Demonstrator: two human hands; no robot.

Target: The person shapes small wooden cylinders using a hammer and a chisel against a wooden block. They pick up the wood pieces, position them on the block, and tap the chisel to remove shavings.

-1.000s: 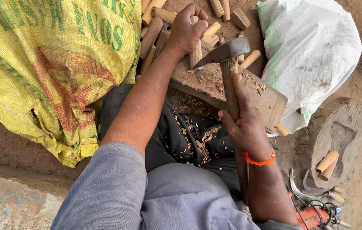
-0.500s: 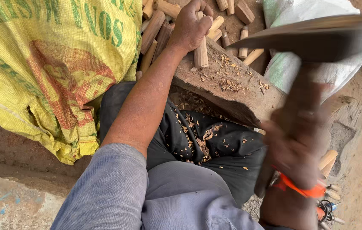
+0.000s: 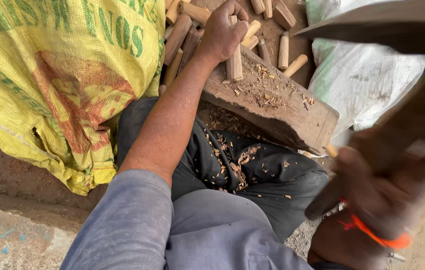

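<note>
Left hand (image 3: 225, 32) clamped around short pale wooden peg (image 3: 234, 62) upright at far edge of worn brown wooden block (image 3: 292, 120); right hand (image 3: 377, 192) blurred, fisted on dark-handled hatchet (image 3: 397, 30).

sack (image 3: 57, 75): yellow weave, green lettering, red-orange print, left of the block
block (image 3: 272, 107): dark brown, flecked with pale chips
sticks (image 3: 187, 30): tan and reddish-brown, behind the block
bag (image 3: 367, 80): white, right of the block
wristband (image 3: 380, 239): orange
trousers (image 3: 267, 180): black, chip-speckled

Two sacks (image 3: 62, 85), one chopping block (image 3: 277, 107)
</note>
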